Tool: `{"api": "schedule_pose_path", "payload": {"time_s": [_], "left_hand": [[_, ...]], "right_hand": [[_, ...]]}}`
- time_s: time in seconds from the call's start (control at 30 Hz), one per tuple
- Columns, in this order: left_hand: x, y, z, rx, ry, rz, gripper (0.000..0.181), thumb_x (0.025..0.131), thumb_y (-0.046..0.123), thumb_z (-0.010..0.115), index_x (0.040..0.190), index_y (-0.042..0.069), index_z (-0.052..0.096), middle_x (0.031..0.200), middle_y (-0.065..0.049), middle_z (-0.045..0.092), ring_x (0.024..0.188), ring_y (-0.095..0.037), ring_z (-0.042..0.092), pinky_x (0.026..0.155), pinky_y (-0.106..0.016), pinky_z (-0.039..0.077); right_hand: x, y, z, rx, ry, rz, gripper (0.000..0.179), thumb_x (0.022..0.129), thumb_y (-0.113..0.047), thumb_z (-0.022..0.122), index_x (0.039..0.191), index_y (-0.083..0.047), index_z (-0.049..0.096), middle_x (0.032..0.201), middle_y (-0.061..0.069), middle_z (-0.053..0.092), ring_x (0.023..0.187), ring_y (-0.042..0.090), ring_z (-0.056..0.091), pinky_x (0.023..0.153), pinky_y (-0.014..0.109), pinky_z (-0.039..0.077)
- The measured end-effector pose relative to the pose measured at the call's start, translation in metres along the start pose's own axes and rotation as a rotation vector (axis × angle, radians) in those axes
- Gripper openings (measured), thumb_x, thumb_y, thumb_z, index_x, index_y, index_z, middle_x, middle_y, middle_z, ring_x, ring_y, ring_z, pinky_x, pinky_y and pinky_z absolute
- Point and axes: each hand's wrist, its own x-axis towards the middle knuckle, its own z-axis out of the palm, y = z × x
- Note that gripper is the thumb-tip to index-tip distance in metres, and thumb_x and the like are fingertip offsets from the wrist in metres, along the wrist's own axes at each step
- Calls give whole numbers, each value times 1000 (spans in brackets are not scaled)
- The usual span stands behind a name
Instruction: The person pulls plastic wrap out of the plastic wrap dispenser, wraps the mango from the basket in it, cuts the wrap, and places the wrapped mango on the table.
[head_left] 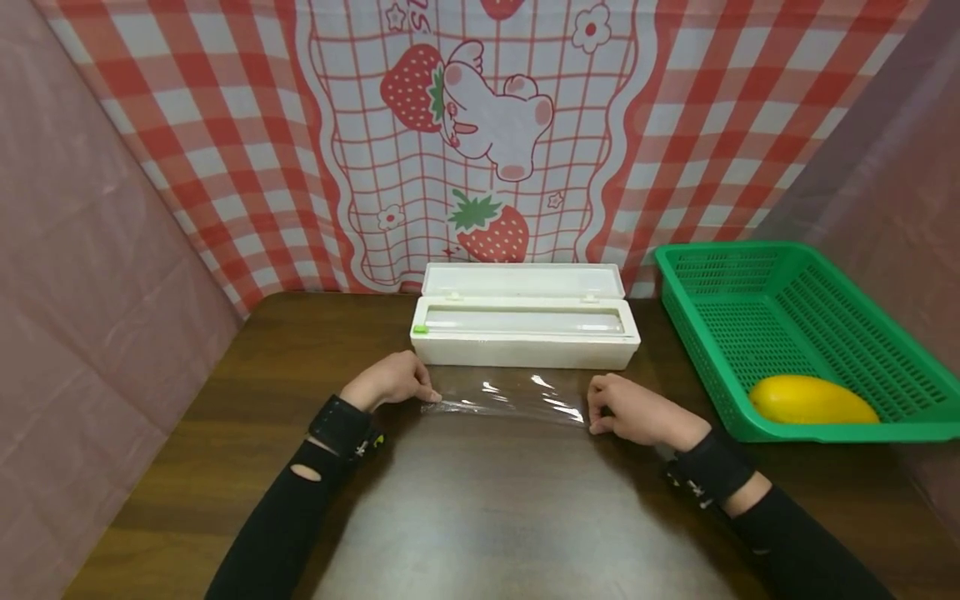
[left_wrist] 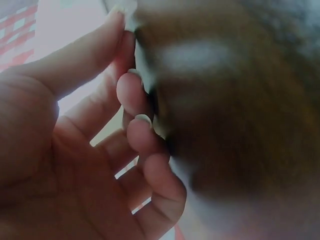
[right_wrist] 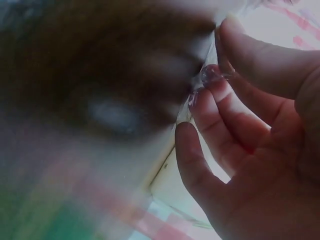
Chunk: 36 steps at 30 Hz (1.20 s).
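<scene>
A clear sheet of plastic wrap (head_left: 510, 396) stretches out from the front of a white wrap dispenser box (head_left: 525, 352). My left hand (head_left: 393, 379) pinches the sheet's left front corner between thumb and forefinger. At the opposite corner, my right hand (head_left: 633, 408) pinches the film, and in the right wrist view crinkled film (right_wrist: 212, 75) lies over the fingers. The box lid (head_left: 522, 281) stands raised at the back, and a roll shows through the window. A small green slider (head_left: 421, 330) sits at the box's left end.
To the right stands a green basket (head_left: 682, 350) with a yellow mango-like fruit (head_left: 813, 400) in its near corner. The brown wooden table (head_left: 487, 517) runs back to a red-checked strawberry cloth (head_left: 240, 125). Pink cloth (head_left: 97, 250) hangs at the left side.
</scene>
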Motion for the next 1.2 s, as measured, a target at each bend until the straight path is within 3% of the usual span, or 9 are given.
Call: {"api": "schedule_pose_path", "payload": {"time_s": [0.3,0.4,0.5,0.6,0.7,0.8,0.9,1.07,1.2], "left_hand": [[-5,-4,1,-60,18,34,27,75,42,71,67,17,64,64,7,52,61,-11,44,56,-27,36],[-11,-4,-4,-101,23,17,28,75,45,70,75,17,66,71,5,56,66,-13,47,58,-29,39],[-16,-3,-11,-109,34,20,37,74,49,70,89,15,66,81,3,60,74,-14,53,65,-31,44],[-21,-2,-20,-81,93,7,52,71,54,70,99,11,64,88,1,62,80,-15,55,70,-31,45],[-23,-2,-28,-36,195,-69,68,68,62,67,109,9,58,93,-2,62,83,-16,56,71,-33,45],[-21,-1,-33,-34,303,-149,81,66,67,65,121,9,49,102,-6,60,90,-21,56,75,-38,45],[-16,1,-35,-60,369,-158,95,67,68,64,134,8,38,119,-12,55,105,-26,52,86,-43,41],[-9,4,-33,-77,389,-124,108,67,69,63,142,1,26,139,-20,38,123,-32,40,96,-46,34],[-2,3,-28,-79,402,-54,87,72,64,63,131,4,44,128,-16,50,115,-29,47,92,-44,38]], "right_hand": [[-1,3,1,41,15,31,9,83,-22,66,78,-24,59,83,-11,50,78,9,48,70,29,43],[-5,2,-5,61,44,69,4,84,-22,65,88,-22,64,85,-15,55,77,3,51,69,27,45],[-12,-3,-15,87,91,83,16,84,-22,65,100,-18,66,91,-13,61,79,2,54,70,28,47],[-23,-9,-28,85,159,83,26,84,-23,66,109,-16,65,98,-8,64,84,6,57,73,30,48],[-38,-15,-43,53,232,95,32,83,-24,66,114,-16,62,104,-5,64,88,8,57,74,31,49],[-55,-16,-59,-24,306,118,38,82,-24,68,118,-17,60,107,-3,63,91,11,58,73,34,49],[-73,-10,-77,-108,350,168,42,81,-25,68,120,-16,59,108,0,62,90,15,58,69,35,49],[-103,8,-105,-195,318,294,41,80,-27,69,118,-12,61,109,9,62,92,24,58,69,43,48],[-123,32,-117,-229,199,421,41,82,-24,67,118,-6,60,109,17,61,96,33,57,74,49,46]]}}
